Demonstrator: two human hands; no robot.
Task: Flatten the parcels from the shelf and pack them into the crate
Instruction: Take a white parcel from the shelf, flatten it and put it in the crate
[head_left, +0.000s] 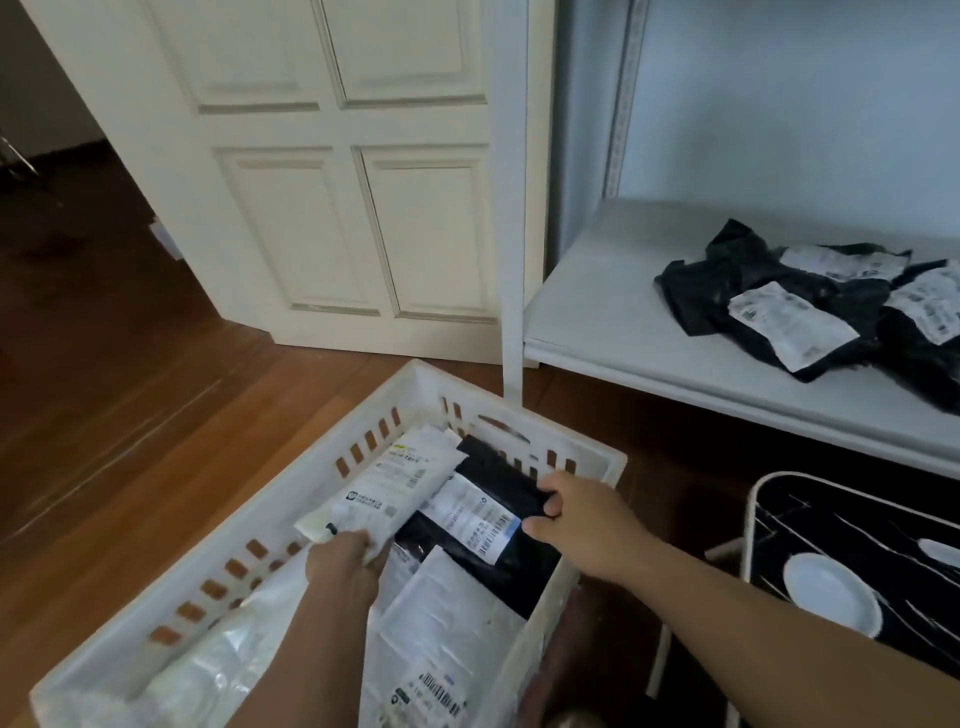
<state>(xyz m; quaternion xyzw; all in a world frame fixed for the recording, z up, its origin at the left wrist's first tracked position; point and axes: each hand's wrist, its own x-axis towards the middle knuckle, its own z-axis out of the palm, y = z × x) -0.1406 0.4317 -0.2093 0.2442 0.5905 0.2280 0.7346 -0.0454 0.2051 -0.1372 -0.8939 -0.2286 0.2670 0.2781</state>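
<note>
A white slotted crate (524, 421) sits on the wooden floor, holding several flat parcels. My right hand (576, 519) grips the edge of a black parcel (498, 483) with a white barcode label, inside the crate's right side. My left hand (345, 564) holds the near end of a white parcel (395, 483) that rests against the crate's left wall. Another white parcel (441, 634) lies flat nearer to me. On the white shelf (613, 312) at the right, several crumpled black parcels (779, 306) with white labels lie in a heap.
A white panelled door (337, 182) stands open behind the crate. A white shelf post (514, 260) rises by the crate's far corner. Under the shelf at the right is a white wire rack (753, 519) with a white plate (831, 592).
</note>
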